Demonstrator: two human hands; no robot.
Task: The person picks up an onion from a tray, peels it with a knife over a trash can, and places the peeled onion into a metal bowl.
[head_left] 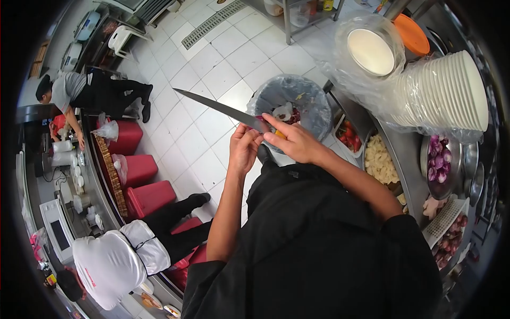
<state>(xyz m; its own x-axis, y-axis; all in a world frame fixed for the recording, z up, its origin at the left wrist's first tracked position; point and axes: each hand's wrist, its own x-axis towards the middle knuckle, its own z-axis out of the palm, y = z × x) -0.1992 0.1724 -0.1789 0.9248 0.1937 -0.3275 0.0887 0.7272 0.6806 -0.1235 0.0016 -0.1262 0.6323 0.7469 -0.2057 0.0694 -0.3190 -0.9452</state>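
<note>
My right hand is closed round the yellow handle of a long kitchen knife, whose blade points to the upper left. The fingertips of my left hand pinch a small red onion close to the handle end of the blade. Much of the onion is hidden by the blade and fingers. Just beyond my hands stands a bin lined with a translucent bag. Purple-red peelings and whitish scraps lie inside it.
At right, a steel counter holds peeled onions, pale chopped pieces, red peppers, a basket of unpeeled onions and stacked white tubs. Two people, one in a white shirt, work along the left counter above red bins.
</note>
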